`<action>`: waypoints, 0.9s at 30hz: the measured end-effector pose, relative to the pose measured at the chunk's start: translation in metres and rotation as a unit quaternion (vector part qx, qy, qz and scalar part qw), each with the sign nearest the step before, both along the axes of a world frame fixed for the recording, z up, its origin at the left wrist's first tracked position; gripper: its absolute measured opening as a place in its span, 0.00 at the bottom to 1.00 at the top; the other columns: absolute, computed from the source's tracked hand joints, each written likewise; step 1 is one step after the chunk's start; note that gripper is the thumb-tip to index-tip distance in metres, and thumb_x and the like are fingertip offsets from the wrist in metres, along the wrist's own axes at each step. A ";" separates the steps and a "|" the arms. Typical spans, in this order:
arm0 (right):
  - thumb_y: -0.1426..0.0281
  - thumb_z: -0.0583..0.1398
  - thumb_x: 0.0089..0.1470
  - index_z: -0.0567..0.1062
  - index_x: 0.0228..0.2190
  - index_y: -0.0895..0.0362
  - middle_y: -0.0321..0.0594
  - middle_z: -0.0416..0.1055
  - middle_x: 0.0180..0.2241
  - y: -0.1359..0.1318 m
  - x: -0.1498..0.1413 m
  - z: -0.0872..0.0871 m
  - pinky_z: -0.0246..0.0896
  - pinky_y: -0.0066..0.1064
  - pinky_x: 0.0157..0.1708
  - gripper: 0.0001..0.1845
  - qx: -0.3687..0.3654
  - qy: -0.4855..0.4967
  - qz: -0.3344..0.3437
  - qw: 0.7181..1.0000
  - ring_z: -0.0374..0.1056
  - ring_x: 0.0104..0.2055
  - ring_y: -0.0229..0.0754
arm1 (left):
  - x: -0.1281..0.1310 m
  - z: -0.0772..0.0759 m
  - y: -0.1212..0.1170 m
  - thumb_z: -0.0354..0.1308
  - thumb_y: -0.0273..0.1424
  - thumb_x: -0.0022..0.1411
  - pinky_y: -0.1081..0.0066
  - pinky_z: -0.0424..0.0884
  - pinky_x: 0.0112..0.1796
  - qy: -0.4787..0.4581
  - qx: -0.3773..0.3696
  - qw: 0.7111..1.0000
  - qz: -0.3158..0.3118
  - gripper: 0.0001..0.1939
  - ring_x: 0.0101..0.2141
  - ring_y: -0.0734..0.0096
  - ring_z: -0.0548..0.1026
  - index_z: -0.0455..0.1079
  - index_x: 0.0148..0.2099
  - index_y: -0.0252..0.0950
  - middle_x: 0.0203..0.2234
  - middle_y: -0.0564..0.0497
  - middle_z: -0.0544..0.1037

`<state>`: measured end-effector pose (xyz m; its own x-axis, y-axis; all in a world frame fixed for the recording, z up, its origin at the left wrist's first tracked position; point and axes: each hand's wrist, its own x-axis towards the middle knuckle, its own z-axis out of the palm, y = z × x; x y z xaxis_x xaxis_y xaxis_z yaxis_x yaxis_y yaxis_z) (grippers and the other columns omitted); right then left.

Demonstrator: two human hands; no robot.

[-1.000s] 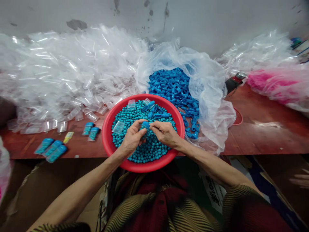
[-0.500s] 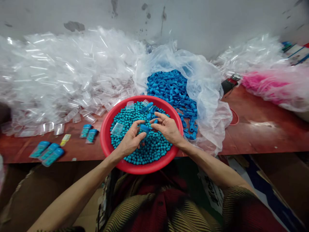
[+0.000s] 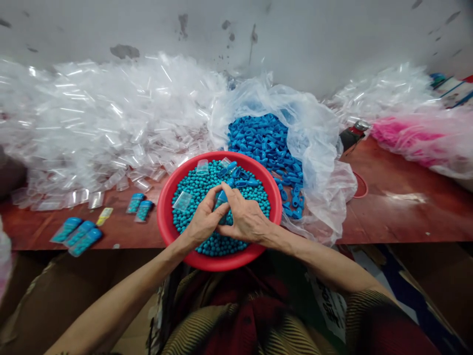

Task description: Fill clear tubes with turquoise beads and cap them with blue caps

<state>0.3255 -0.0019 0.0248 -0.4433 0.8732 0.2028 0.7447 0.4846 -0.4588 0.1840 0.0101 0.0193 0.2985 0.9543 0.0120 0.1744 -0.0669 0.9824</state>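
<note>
Over the red basin (image 3: 163, 209), my left hand (image 3: 203, 218) is closed on a small clear container with a blue cap (image 3: 221, 198). My right hand (image 3: 246, 217) wraps the same container from the other side, its fingertips meeting the left ones at the top. Between them, most of the container is hidden. Turquoise beads (image 3: 192, 187) fill the basin below. Several loose blue caps (image 3: 247, 183) lie on the beads beyond my fingers, along with empty clear containers (image 3: 182, 201).
Several bead-filled capped containers (image 3: 84, 236) and a yellow tag (image 3: 104, 216) lie left on the red table (image 3: 399, 217). Behind are a large heap of clear containers (image 3: 92, 123) and blue caps (image 3: 262, 138) in a plastic bag (image 3: 318, 153). Pink pieces (image 3: 410, 140) sit bagged at right.
My right hand has moved left and down, from apart with spread fingers to closed around the container in my left hand. The view has tilted slightly, shifting the scene down.
</note>
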 end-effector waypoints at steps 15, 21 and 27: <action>0.55 0.58 0.52 0.37 0.64 0.57 0.55 0.58 0.55 -0.008 -0.004 -0.008 0.68 0.36 0.32 0.50 -0.036 -0.037 0.073 0.996 0.68 0.43 0.49 | -0.010 -0.004 -0.010 0.51 0.33 0.59 0.70 0.67 0.39 0.075 0.039 0.996 0.034 0.09 0.34 0.72 0.69 0.63 0.42 0.37 0.33 0.53 0.70; 0.65 0.54 0.59 0.65 0.53 0.59 0.49 0.68 0.48 0.026 0.033 -0.007 0.63 0.36 0.41 0.22 0.016 -0.122 -0.019 0.992 0.66 0.46 0.48 | -0.104 0.006 -0.016 0.53 0.40 0.59 0.65 0.68 0.40 0.265 0.099 0.944 0.170 0.18 0.35 0.66 0.71 0.64 0.50 0.41 0.37 0.52 0.73; 0.69 0.56 0.57 0.71 0.45 0.61 0.50 0.71 0.43 0.063 0.056 -0.013 0.57 0.38 0.43 0.14 0.051 -0.231 -0.081 0.968 0.64 0.46 0.51 | -0.138 0.007 -0.018 0.49 0.39 0.61 0.55 0.66 0.44 0.463 0.239 0.807 0.277 0.18 0.41 0.53 0.71 0.67 0.51 0.41 0.36 0.44 0.74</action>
<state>0.3815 0.0608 0.0123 -0.3655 0.9248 0.1053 0.9293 0.3690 -0.0147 0.0458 -0.0079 0.0262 -0.0798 0.8966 0.4357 0.9529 -0.0596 0.2973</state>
